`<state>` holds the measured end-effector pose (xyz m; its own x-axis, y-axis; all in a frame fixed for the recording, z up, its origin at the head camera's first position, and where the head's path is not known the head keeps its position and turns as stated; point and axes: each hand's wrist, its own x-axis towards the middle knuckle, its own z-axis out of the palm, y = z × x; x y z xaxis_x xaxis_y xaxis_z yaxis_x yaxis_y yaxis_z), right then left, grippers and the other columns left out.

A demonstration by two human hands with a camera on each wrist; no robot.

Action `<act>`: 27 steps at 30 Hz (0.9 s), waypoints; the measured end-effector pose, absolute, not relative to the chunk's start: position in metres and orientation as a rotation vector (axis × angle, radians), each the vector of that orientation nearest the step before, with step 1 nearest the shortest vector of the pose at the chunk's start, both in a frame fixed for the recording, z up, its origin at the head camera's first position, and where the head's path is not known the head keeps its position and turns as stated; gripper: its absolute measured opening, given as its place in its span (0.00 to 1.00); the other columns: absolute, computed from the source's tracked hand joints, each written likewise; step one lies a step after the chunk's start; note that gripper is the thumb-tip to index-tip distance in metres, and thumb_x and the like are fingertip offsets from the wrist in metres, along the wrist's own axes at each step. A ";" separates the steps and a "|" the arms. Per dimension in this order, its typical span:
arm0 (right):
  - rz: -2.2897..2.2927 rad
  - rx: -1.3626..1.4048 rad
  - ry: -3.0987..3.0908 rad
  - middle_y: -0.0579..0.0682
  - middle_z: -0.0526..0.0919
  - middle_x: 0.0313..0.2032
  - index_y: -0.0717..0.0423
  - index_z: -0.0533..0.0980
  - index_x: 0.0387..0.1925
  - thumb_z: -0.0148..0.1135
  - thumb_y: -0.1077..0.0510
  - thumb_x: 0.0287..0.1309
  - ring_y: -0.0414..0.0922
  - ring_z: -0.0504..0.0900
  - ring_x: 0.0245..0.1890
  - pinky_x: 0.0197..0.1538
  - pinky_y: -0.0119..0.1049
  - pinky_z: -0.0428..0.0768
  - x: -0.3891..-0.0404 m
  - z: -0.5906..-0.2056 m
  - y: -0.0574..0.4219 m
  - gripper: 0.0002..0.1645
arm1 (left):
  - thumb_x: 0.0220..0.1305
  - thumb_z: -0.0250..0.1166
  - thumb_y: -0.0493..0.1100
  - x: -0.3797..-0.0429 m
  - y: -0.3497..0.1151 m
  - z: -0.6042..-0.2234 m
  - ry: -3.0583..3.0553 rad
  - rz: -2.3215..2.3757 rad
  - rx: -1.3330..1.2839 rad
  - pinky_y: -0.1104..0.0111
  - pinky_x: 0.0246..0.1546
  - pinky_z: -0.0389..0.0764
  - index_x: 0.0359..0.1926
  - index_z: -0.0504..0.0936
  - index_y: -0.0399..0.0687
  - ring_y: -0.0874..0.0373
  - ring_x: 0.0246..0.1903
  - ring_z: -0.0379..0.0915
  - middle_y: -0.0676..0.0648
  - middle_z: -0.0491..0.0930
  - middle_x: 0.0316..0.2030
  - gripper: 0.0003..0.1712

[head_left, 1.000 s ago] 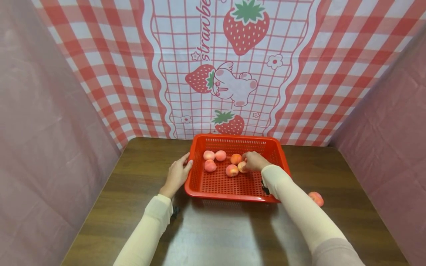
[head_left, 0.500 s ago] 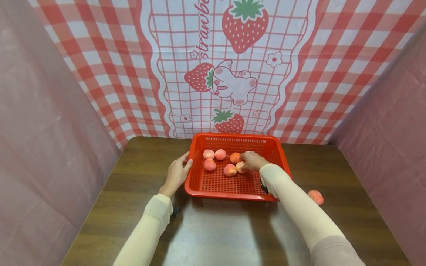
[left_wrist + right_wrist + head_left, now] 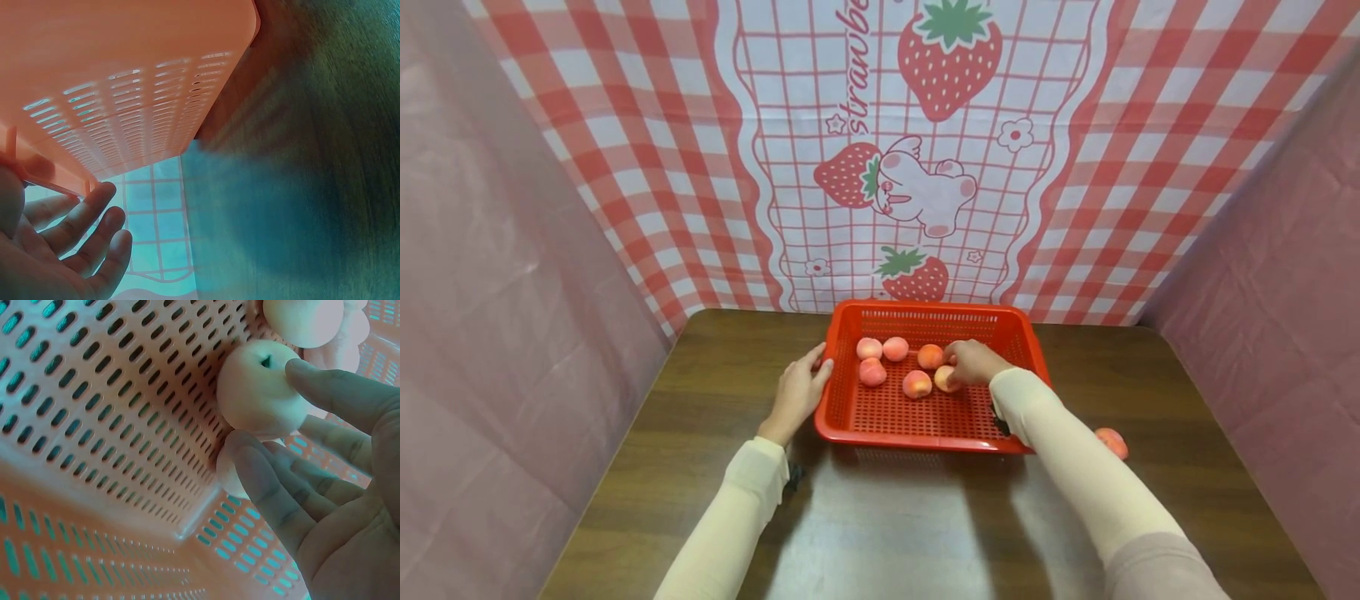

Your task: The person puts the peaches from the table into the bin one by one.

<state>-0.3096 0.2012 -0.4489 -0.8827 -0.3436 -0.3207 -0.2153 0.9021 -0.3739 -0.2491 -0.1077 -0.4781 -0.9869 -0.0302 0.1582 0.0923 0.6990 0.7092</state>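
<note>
A red plastic basket (image 3: 925, 444) with slotted walls stands on the table, several peaches inside it. My left hand (image 3: 799, 392) is at its left rim, thumb and index finger about the rim. In the left wrist view the other fingers of the left hand (image 3: 75, 244) hang loosely bent beside the wall. Inside the basket my right hand (image 3: 976, 363) holds a pale yellow peach (image 3: 944, 379) low at the slotted floor. The right wrist view shows that peach (image 3: 259, 394) between the thumb and the fingers of the right hand (image 3: 344, 531). An orange peach (image 3: 930, 357) lies just beyond.
One more peach (image 3: 1112, 443) lies on the wooden table (image 3: 700, 400) right of the basket, partly behind my right sleeve. A checked strawberry cloth (image 3: 925, 192) hangs behind the basket. Pink cloth (image 3: 497, 292) closes off the sides.
The peach at my right hand has shifted slightly, first left, then back right with the hand. The neighbouring red-yellow peach has moved a little left. My left hand has stayed at the rim.
</note>
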 end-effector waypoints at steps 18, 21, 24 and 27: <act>-0.370 -0.434 2.727 0.59 0.84 0.47 0.64 0.77 0.54 0.66 0.58 0.53 0.56 0.81 0.50 0.52 0.49 0.78 -0.307 -0.428 0.220 0.26 | 0.69 0.58 0.48 -0.247 -0.107 -0.476 -2.738 -1.180 -0.033 0.49 0.54 0.74 0.65 0.75 0.47 0.41 0.52 0.78 0.40 0.84 0.48 0.25; -0.376 -0.442 2.740 0.59 0.84 0.47 0.64 0.78 0.53 0.65 0.56 0.57 0.56 0.81 0.50 0.53 0.50 0.78 -0.306 -0.425 0.224 0.24 | 0.69 0.58 0.47 -0.247 -0.107 -0.476 -2.744 -1.170 -0.040 0.49 0.54 0.74 0.65 0.74 0.47 0.41 0.51 0.78 0.40 0.84 0.48 0.25; -0.374 -0.458 2.750 0.60 0.84 0.50 0.64 0.78 0.53 0.62 0.53 0.61 0.58 0.80 0.53 0.56 0.52 0.77 -0.306 -0.422 0.227 0.23 | 0.69 0.58 0.47 -0.246 -0.106 -0.475 -2.743 -1.171 -0.044 0.49 0.54 0.74 0.65 0.74 0.47 0.41 0.51 0.78 0.40 0.84 0.48 0.25; -0.367 -0.479 2.765 0.61 0.83 0.51 0.65 0.79 0.53 0.60 0.53 0.63 0.59 0.80 0.54 0.58 0.53 0.76 -0.307 -0.418 0.229 0.23 | 0.69 0.58 0.47 -0.247 -0.106 -0.475 -2.740 -1.174 -0.046 0.49 0.54 0.74 0.65 0.74 0.46 0.41 0.51 0.79 0.40 0.85 0.47 0.25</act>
